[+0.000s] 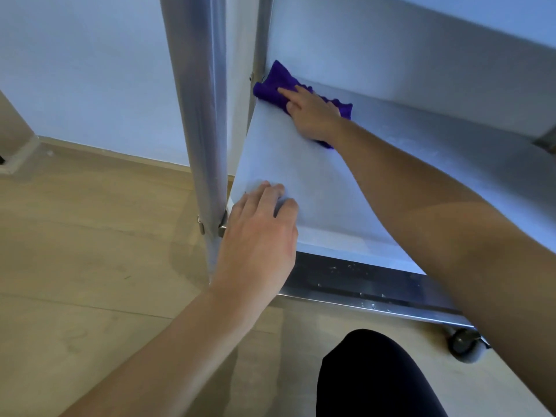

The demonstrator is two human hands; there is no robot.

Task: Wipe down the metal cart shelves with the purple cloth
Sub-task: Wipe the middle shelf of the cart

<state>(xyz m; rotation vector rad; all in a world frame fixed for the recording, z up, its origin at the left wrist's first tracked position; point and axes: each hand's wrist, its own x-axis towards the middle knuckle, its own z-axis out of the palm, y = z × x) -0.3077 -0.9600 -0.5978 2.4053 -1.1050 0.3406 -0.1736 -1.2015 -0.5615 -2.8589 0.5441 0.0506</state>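
The purple cloth (278,84) lies bunched in the far left corner of the metal cart's lower shelf (316,176). My right hand (313,114) reaches in under the upper shelf (421,49) and presses the cloth flat against the shelf with straight fingers. My left hand (261,233) rests on the shelf's near left corner, fingers extended on the metal, beside the cart's upright post (204,115).
The shelf's front rim (361,290) runs along the near side, with a caster wheel (464,344) at the lower right. A white wall stands behind the cart, a light wood floor (90,251) spreads to the left, and my dark-clothed knee (376,377) is below.
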